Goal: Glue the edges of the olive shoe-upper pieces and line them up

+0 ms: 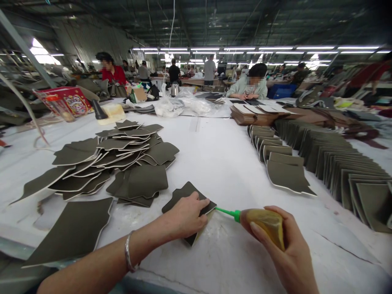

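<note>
Rows of tube lights (237,49) are glowing beneath a dark roof (196,24) — a bright opening (43,53) is glaring at left — side edges are blurring.

Past my white table (211,163) I look into a big hall under a dark roof (196,20) crossed by beams. Rows of tube lights (275,48) glow white in the distance, some lines lower than others. To my left rises a pale, ribbed wall (94,36), and a window (43,53) shines too bright for me to see through. On that side a pole (27,49) slants down; ahead of me hangs a thin white cord (174,16). Far tables (191,81) stand beneath the lights, blurred.
</note>
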Demonstrator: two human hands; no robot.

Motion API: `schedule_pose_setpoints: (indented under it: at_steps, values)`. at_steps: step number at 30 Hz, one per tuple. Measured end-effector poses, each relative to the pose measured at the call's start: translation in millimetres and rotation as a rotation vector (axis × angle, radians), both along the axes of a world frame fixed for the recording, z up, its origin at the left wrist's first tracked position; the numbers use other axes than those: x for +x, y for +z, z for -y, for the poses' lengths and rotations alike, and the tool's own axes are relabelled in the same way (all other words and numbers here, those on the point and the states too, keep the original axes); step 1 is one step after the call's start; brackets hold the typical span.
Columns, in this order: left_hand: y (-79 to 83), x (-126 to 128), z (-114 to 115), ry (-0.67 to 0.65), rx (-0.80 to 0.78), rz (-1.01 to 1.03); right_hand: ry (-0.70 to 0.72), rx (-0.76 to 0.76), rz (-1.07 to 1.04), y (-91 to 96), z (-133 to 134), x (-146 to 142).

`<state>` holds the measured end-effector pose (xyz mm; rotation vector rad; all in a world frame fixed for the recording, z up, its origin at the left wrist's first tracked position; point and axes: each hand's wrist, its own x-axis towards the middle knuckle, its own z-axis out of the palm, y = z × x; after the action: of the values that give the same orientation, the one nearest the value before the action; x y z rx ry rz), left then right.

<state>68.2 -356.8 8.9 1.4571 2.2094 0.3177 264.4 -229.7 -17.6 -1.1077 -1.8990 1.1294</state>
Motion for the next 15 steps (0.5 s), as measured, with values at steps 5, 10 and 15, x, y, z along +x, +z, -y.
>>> schedule_pose_setpoints:
  at_steps: [5,10,15]
  values:
    - [0.0,0,0,0.01,-0.002,0.004,0.139,-0.167,-0.014,-2.3,26,5]
    - [-5.8,-2,0,0.031,0.018,0.006,0.183,-0.355,-0.087,-4.5,36,8]
    - [-8.1,-9,3,0.079,0.099,0.09,0.056,-0.668,-0.338,3.0,24,12]
